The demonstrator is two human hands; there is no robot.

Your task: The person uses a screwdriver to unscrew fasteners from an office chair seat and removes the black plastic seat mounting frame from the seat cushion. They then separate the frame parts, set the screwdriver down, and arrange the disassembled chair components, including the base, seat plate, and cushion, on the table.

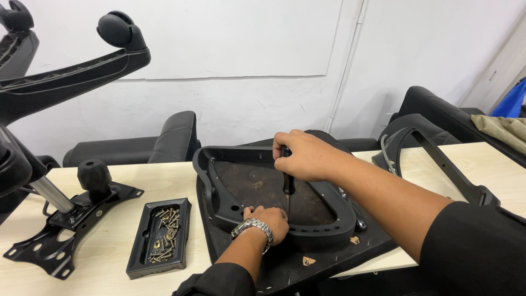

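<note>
Right hand: the right hand (307,156) is clenched round the black handle of a slim screwdriver (287,183), held upright with its shaft pointing down to the frame.
Left hand: the left hand (268,219), a metal-link wristwatch (253,226) at its wrist, is curled at the foot of the shaft, fingertips touching the frame where the tip meets it; whether it pinches a screw cannot be told, the tip being hidden.
Work piece: a black curved plastic frame (219,192) lies on the dark underside of a chair seat board (263,186), near the middle of the table and straight in front of the person.
Progress, judged: one fixing at the near edge of the frame is in hand. At least one hole on the left limb of the frame looks unfilled, so fastening appears part done at most.
Screw supply: a shallow black rectangular plastic tray (160,237), to the left of the seat, holds many loose brass-coloured screws (164,230).
Outstanding parts: a black metal chair mechanism plate with a knob (71,219) lies apart at the left; a second black curved frame (438,159) lies apart at the right. Neither is joined to the seat.
Support: pale wooden table (120,189).
</note>
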